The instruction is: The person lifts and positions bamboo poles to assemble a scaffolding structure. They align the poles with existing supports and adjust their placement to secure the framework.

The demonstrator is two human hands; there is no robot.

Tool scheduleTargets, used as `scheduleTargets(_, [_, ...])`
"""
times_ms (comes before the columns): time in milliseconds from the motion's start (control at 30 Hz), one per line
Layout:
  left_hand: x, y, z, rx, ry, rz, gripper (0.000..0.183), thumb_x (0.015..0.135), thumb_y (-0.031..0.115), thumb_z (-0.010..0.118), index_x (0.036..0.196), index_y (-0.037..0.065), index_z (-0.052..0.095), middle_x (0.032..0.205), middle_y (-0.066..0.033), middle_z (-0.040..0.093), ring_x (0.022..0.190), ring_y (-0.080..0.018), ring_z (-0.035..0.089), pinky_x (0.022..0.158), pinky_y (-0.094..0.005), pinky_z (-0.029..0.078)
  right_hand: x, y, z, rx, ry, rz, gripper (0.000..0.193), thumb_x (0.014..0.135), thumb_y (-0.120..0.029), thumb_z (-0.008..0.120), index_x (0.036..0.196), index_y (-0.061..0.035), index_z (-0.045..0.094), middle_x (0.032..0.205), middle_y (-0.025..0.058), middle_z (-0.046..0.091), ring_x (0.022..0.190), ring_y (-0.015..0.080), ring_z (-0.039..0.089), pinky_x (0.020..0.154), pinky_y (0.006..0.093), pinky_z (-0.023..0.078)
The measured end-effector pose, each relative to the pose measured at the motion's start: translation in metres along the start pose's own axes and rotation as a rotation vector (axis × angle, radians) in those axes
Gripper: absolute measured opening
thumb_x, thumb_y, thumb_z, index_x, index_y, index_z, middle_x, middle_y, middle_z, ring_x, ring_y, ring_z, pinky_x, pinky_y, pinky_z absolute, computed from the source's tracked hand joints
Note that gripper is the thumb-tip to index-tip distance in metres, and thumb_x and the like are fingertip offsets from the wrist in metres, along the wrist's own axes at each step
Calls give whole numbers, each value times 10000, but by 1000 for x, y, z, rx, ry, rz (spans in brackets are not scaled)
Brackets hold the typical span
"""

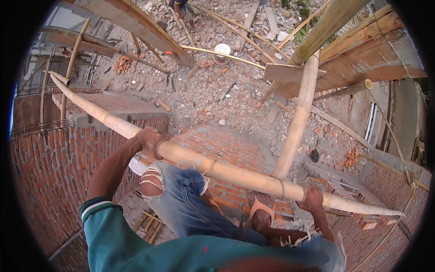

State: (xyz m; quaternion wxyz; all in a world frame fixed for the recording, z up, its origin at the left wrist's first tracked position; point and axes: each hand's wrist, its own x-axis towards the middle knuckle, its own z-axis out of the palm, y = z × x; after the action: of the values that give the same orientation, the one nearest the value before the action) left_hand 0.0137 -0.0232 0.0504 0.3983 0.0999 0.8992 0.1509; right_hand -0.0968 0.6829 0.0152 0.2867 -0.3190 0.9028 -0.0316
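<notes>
Broken-brick rubble spreads toward twelve o'clock beyond a brick wall, with a white bucket standing on it. Across the person's front lies a long bamboo pole, from ten o'clock to four. Left hand, at nine, and right hand, at four, are each closed around it. A second bamboo pole meets it just inside the right hand and runs off toward one; whether they are tied I cannot tell. Hollow and stiff, it should be light for its length but swing awkwardly; its smooth skin may slip, so wide-set grips beside the raised nodes suit it.
</notes>
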Motion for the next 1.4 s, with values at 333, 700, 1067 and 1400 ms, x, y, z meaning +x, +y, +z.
scheduleTargets(333, [5,-20,16,80,21,76,573,541,503,841,953,159,639,813,-100,717,734,-353,714,634,-480,563,4,-6,-8,-1,-9,-23,598,671,-362,822,1178,-115,623,996,138,635,977,359,649,865,487,524])
scheduleTargets(700, [3,-4,3,36,8,19,610,542,527,834,1010,179,656,847,-92,734,797,-346,725,677,-467,575,1,-2,-3,-13,75,-48,631,647,-385,838,1189,-120,651,1074,162,663,1028,377,650,907,495,519])
scheduleTargets(1067, [6,-32,22,-50,11,22,647,539,545,860,1032,171,673,952,-82,742,880,-306,725,751,-451,562,1,-9,-13,8,-100,50,666,707,-382,804,1290,-149,585,1184,145,653,1149,339,636,945,477,521])
scheduleTargets(1400, [7,-66,46,196,25,83,586,596,533,820,1033,162,699,972,-108,748,910,-330,722,796,-454,553,0,-13,-12,49,-31,20,616,755,-332,758,1307,-145,559,1234,124,638,1163,331,629,955,474,504])
